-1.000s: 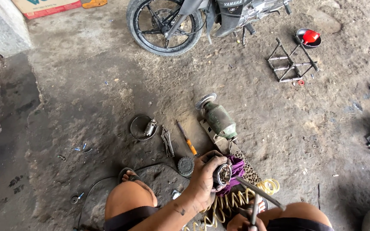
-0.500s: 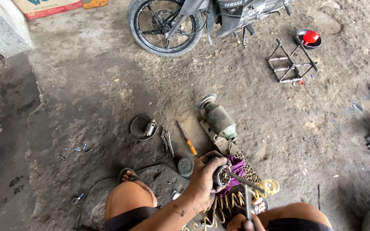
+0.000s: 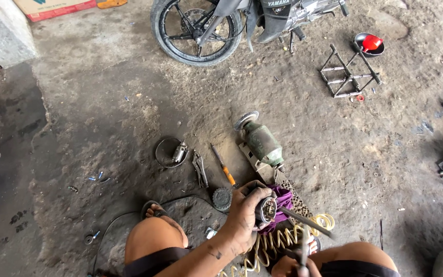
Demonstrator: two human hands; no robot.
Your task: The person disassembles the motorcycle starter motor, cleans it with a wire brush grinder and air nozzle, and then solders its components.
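Head view: left hand (image 3: 242,218) clamps a round, dark metal part (image 3: 266,209); right hand (image 3: 296,266) grips a hammer (image 3: 306,225), now swung lower than before.

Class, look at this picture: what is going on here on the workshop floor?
A person squats on the dirt floor. The left hand has its grip around a small round metal part, held over a purple cloth. The right hand grips a thin metal hammer whose head is at that part. A green angle grinder, an orange-handled screwdriver, pliers and a yellow coiled hose lie nearby.
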